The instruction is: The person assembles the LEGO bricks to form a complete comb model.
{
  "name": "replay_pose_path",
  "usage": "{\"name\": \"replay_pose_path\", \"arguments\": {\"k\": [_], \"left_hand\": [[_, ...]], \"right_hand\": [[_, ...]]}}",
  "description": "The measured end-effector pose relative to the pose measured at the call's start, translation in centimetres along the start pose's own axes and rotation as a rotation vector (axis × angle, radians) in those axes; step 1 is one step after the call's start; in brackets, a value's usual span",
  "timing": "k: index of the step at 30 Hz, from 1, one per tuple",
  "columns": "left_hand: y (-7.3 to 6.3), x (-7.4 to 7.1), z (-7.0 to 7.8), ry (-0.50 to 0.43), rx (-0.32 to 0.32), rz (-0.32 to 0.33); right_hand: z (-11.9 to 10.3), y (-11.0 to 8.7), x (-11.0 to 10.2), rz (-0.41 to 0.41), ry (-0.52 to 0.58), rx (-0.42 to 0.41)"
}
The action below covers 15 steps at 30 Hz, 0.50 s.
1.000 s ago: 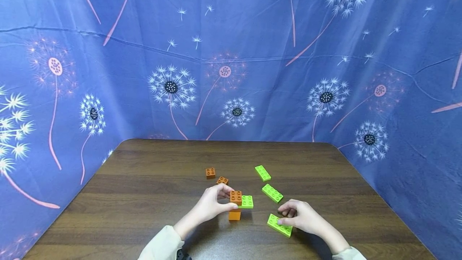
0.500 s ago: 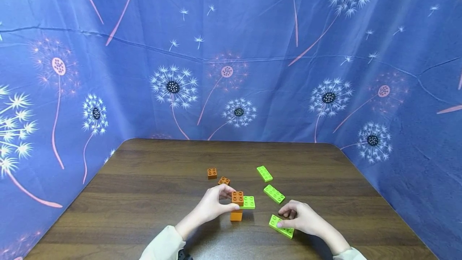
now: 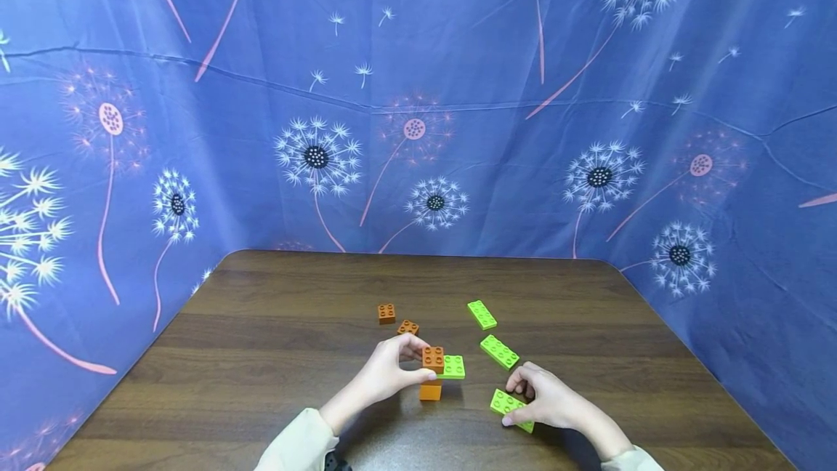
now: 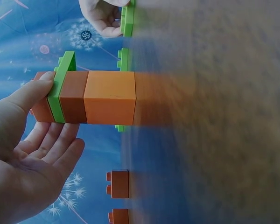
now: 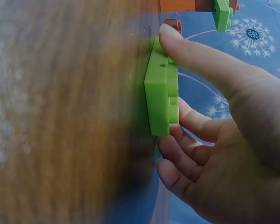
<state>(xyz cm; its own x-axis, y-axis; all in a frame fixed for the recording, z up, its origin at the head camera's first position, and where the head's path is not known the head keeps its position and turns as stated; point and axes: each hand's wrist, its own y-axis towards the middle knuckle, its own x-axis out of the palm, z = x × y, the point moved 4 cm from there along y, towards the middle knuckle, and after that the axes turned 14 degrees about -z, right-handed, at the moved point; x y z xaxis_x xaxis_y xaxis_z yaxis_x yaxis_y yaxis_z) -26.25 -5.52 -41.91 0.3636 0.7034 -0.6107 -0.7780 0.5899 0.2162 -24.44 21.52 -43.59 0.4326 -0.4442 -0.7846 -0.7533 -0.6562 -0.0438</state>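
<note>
My left hand (image 3: 386, 371) grips a small upright stack of toy building bricks, thumb at the front and fingers behind. On top is a brown brick (image 3: 433, 357); beneath it a flat lime-green brick (image 3: 454, 366) juts out to the right. Lower come another brown brick (image 4: 73, 97) and an orange brick (image 4: 109, 98) at the base, by the tabletop. To the right, my right hand (image 3: 554, 400) pinches a flat green eight-stud brick (image 3: 507, 404) low at the table, its thumb along the near edge. The fingers partly cover that brick.
Two brown four-stud bricks (image 3: 386, 313) lie behind the left hand. Beyond the right hand are two more flat green bricks (image 3: 500, 352), set at a slant. The wooden table (image 3: 275, 325) meets a blue dandelion-print cloth (image 3: 497, 158) at its back and sides.
My right thumb has slid from the top of the green brick down to its near edge. The left hand keeps its grip on the stack; the head view has shifted slightly.
</note>
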Motion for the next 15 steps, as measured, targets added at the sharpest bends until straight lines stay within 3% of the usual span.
{"name": "replay_pose_path", "arguments": {"k": [8,15], "left_hand": [[0.02,0.03,0.03,0.001,0.010,0.000],[0.00,0.07,-0.08,0.001,0.007,0.000]], "right_hand": [[-0.19,0.05,-0.14,0.023,-0.054,-0.014],[-0.16,0.05,-0.12,0.010,-0.018,-0.002]]}}
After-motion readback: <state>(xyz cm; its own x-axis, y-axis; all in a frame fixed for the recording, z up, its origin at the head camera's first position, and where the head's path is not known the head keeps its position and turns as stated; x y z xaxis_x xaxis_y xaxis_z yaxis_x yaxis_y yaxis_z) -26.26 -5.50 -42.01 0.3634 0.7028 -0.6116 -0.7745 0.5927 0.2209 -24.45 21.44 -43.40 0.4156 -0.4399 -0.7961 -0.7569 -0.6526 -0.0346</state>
